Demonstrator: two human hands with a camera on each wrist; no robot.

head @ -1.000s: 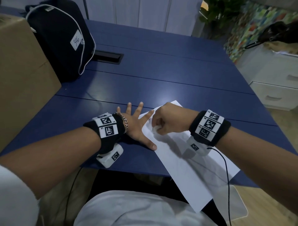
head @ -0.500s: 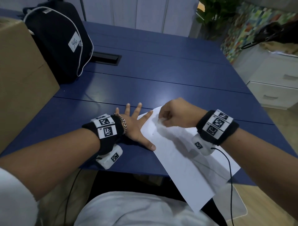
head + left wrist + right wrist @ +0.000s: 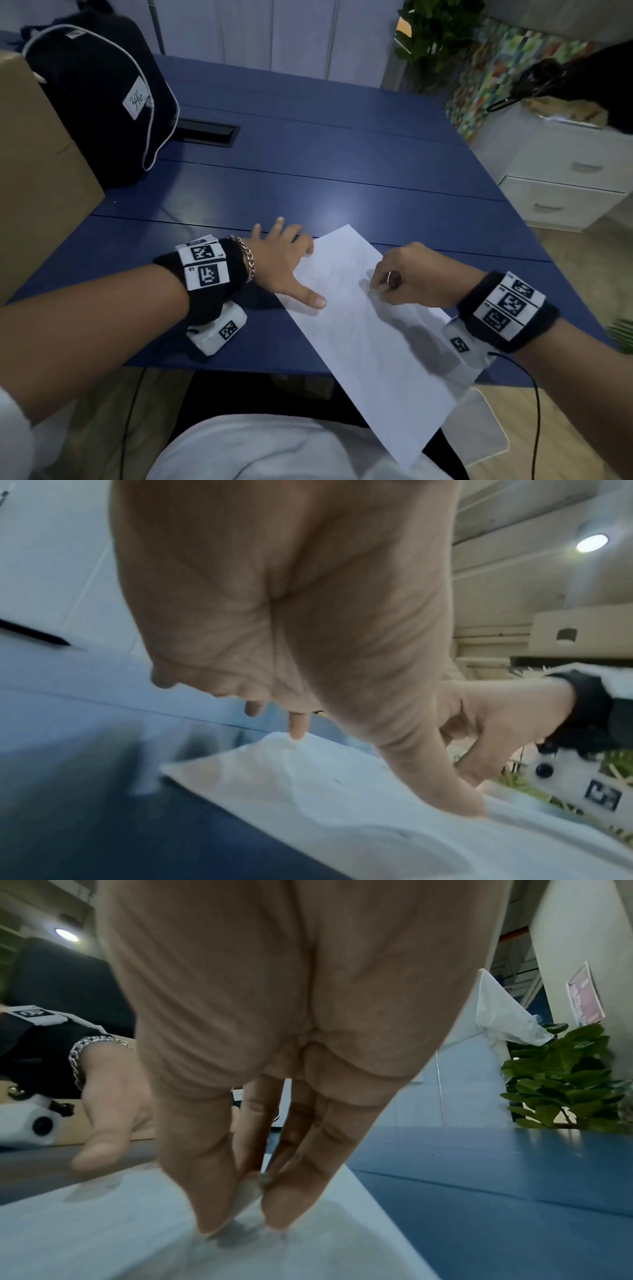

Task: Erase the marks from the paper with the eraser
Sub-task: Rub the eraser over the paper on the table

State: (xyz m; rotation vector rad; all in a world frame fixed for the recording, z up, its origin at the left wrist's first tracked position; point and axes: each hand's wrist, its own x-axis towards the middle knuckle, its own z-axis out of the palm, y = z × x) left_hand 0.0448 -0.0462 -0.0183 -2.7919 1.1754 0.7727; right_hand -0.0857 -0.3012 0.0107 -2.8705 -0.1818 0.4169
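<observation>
Across the blue table (image 3: 342, 164) the paper (image 3: 370, 342) lies skewed, so my left hand (image 3: 277, 263) spreads flat to pin its edge while my right hand (image 3: 411, 277) pinches the eraser (image 3: 247, 1191) against it.

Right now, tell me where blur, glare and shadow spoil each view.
Head view: dim overall, glare patch on the blue table, the right hand shadowing the paper. Left wrist view: table and paper smeared with blur beneath the left hand. Right wrist view: fingertips and eraser soft, a dark shadow beneath them.
</observation>
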